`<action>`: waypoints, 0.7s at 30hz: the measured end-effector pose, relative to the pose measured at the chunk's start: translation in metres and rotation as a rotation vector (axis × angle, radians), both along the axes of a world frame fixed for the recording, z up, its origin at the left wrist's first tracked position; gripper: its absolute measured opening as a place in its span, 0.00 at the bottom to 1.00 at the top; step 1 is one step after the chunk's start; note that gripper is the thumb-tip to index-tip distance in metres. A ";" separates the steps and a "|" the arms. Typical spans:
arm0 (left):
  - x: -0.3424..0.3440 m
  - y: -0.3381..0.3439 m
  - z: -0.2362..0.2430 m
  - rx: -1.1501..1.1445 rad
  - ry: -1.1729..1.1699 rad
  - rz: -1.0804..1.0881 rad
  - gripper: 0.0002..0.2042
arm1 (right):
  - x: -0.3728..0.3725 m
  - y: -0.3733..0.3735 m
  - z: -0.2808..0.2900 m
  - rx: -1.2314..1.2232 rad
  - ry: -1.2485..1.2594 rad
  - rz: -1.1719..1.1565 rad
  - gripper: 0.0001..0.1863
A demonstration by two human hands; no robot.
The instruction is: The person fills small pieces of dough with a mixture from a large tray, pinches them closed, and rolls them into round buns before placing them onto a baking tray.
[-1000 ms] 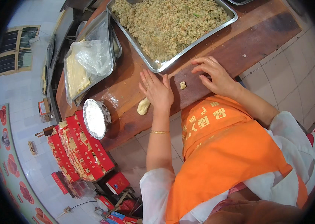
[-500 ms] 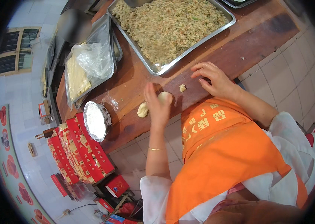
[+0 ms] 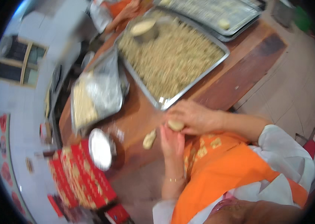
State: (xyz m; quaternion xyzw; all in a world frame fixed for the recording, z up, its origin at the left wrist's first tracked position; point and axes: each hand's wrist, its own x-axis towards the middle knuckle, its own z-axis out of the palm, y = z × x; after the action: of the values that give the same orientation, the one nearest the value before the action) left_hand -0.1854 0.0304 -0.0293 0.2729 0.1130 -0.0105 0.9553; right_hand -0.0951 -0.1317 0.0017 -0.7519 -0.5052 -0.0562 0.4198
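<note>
Dough round (image 3: 175, 125) is being held near the front edge of the bench (image 3: 241, 76), the left hand (image 3: 172, 140) cupping it, the right hand (image 3: 196, 116) curling its fingers about it. Farther left, a dough lump (image 3: 149, 139) is lying near that edge.

Interior light, moderate and fairly even; glare on the tray (image 3: 165, 103) corner and plastic (image 3: 105, 89), soft shadow on the table (image 3: 135, 119) beside the bowl (image 3: 113, 148). Motion blur overall: dough (image 3: 175, 125) soft-edged, filling (image 3: 172, 56) streaked. Fisheye frame, black at the rim, edges bowed, bluish fringe upper left.
</note>
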 end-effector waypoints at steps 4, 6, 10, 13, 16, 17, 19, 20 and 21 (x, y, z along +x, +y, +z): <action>0.021 -0.016 -0.001 0.060 -0.142 -0.155 0.30 | 0.021 -0.023 0.003 0.013 0.074 0.001 0.35; 0.034 -0.035 0.022 0.195 -0.084 -0.133 0.30 | 0.042 -0.050 0.004 0.052 0.110 -0.095 0.34; 0.053 -0.047 0.020 0.458 -0.030 -0.142 0.28 | 0.092 -0.125 0.012 0.076 0.169 -0.404 0.32; 0.053 -0.059 0.035 0.602 0.139 -0.053 0.23 | 0.150 -0.189 0.014 0.119 0.266 -0.687 0.32; 0.047 -0.058 0.028 0.663 0.100 -0.026 0.21 | 0.210 -0.253 0.015 -0.004 0.156 -0.936 0.33; 0.047 -0.059 0.029 0.683 0.090 -0.024 0.20 | 0.229 -0.269 0.011 -0.056 0.156 -0.960 0.33; 0.050 -0.061 0.035 0.723 0.069 -0.028 0.18 | 0.258 -0.297 0.007 -0.161 0.156 -1.016 0.33; 0.052 -0.061 0.035 0.717 0.062 -0.029 0.18 | 0.269 -0.303 0.008 -0.206 0.163 -0.993 0.32; 0.055 -0.061 0.036 0.710 0.055 -0.030 0.17 | 0.278 -0.308 0.007 -0.251 0.171 -0.971 0.32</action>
State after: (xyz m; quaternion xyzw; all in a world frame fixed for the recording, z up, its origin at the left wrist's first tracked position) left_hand -0.1308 -0.0302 0.0063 0.5894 0.1310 0.0080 0.7971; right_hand 0.1831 -0.4399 0.0090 -0.9465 -0.0643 -0.1222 0.2916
